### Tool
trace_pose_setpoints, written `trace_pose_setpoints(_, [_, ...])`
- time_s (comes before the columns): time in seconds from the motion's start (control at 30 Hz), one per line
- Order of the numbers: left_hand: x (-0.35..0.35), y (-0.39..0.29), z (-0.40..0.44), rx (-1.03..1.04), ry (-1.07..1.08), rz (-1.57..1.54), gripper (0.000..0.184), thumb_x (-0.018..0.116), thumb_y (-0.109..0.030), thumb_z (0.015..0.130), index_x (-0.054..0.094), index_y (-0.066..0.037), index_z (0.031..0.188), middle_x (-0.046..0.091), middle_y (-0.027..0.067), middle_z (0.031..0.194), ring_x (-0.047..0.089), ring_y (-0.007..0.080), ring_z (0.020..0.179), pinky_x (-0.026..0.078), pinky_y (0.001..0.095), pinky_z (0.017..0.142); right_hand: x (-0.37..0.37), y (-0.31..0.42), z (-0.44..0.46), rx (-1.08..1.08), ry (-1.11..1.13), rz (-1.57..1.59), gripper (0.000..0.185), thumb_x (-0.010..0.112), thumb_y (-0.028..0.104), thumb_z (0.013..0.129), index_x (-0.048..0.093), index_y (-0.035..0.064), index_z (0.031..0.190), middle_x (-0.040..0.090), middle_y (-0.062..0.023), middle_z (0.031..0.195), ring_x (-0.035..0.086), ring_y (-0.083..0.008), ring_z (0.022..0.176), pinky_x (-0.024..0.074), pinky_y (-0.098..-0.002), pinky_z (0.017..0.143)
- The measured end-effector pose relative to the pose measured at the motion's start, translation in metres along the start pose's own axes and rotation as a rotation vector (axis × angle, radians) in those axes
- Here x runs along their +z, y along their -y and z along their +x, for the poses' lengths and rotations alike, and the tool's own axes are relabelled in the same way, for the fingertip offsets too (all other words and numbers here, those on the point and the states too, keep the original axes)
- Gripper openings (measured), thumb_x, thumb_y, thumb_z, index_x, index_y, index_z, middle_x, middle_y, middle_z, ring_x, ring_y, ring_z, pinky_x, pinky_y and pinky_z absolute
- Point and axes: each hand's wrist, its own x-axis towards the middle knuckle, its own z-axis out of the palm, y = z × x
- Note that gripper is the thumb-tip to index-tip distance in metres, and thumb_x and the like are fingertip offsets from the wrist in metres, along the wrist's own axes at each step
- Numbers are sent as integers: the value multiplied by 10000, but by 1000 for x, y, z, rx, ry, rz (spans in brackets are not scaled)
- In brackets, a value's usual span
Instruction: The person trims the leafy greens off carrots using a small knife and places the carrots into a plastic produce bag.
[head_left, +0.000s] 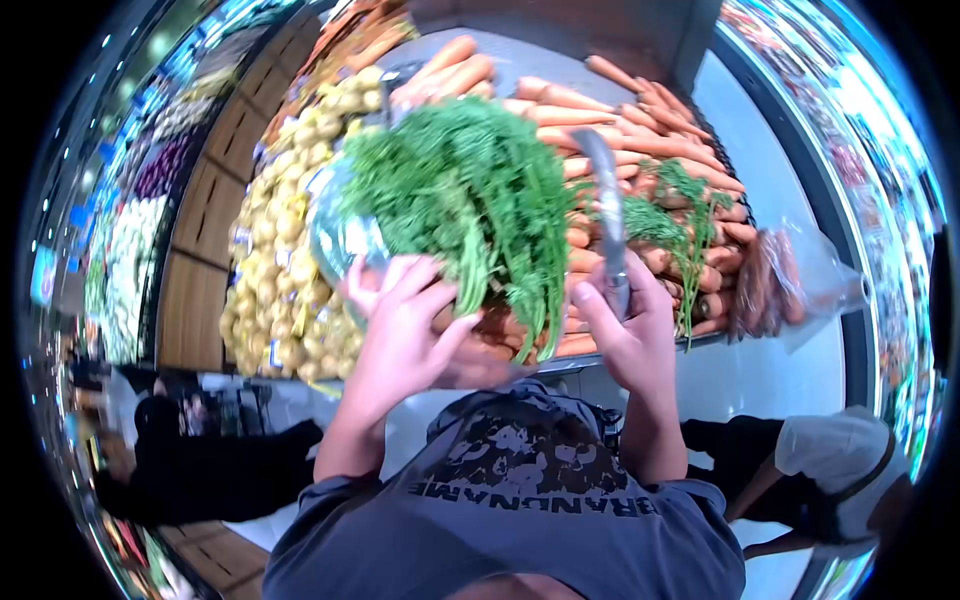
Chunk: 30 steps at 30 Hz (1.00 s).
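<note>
My right hand is closed around the lower end of a curved knife, its silvery blade pointing up and bending left at the tip. A big leafy bunch of green carrot tops lies in front of me, stems hanging toward my body. At the lower left of these greens is my left hand, fingers spread, against the stems and a clear plastic bag. Orange carrots show between my hands, partly covered by the greens. What lies under my left palm is hidden.
Loose carrots fill the right of the display, some with green tops. Bagged carrots hang over its right edge. Netted yellow-brown produce is piled left. People stand at lower left and lower right.
</note>
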Motion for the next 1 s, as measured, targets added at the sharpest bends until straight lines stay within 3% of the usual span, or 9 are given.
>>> trace_pose_setpoints(0.17, [-11,-3,11,-87,138,-169,297,783,-192,781,722,-52,1036,644,97,1160,559,308,1148,130,547,1146,13,-116,-6,191,-72,169,432,833,134,844,593,5,1179,515,51,858,464,-43,725,409,-212,643])
trace_pose_setpoints(0.23, [-17,-8,14,-72,174,-102,305,767,-191,794,713,-55,1061,639,102,1136,562,303,1134,134,534,1143,35,-129,-4,52,-146,131,572,890,161,758,580,-5,1210,484,15,933,469,-82,801,443,-266,694])
trace_pose_setpoints(0.37, [-23,-12,3,-117,187,-120,256,740,-160,820,690,-58,1050,631,115,1065,581,298,1078,143,507,1147,54,-126,5,82,-188,109,462,853,107,765,540,8,1090,448,-17,884,466,-112,742,433,-293,653])
trace_pose_setpoints(0.43, [-25,-19,-3,-191,220,-17,197,728,-140,841,689,-59,1016,633,111,1049,598,298,1037,148,505,1149,56,-132,7,-2,-177,97,427,817,22,790,516,25,1093,382,39,893,368,-37,699,329,-218,593])
trace_pose_setpoints(0.57, [-14,-33,-10,-239,129,-30,210,682,-80,877,644,-55,1082,627,92,1031,604,304,997,154,486,1147,56,-140,12,-74,-150,59,378,800,13,796,525,25,1054,380,30,886,381,-49,692,340,-225,597])
trace_pose_setpoints(0.7, [-6,-66,5,-195,156,31,255,655,-31,869,621,-40,1122,610,113,1015,607,302,976,184,483,1116,57,-139,15,-68,-168,104,335,819,69,781,526,22,937,442,-63,903,487,-173,708,434,-326,629])
trace_pose_setpoints(0.87, [16,-92,38,-225,61,-63,223,664,51,852,635,19,1070,642,131,1083,634,258,995,486,350,895,56,-144,16,17,-149,224,363,842,110,772,530,22,937,460,-72,896,494,-186,673,439,-340,615])
trace_pose_setpoints(0.97, [34,-96,44,-322,-86,-384,282,712,-13,866,635,18,1135,658,133,1088,645,250,1009,483,348,908,54,-144,17,-15,-149,161,372,843,134,780,516,20,917,466,-82,889,494,-197,665,439,-350,611])
trace_pose_setpoints(1.0, [43,-96,43,-354,-129,-480,229,677,-23,923,629,28,1141,669,101,1147,636,169,1038,489,320,944,55,-143,18,-51,-170,177,383,847,145,779,508,23,910,470,-87,891,498,-202,669,439,-348,614])
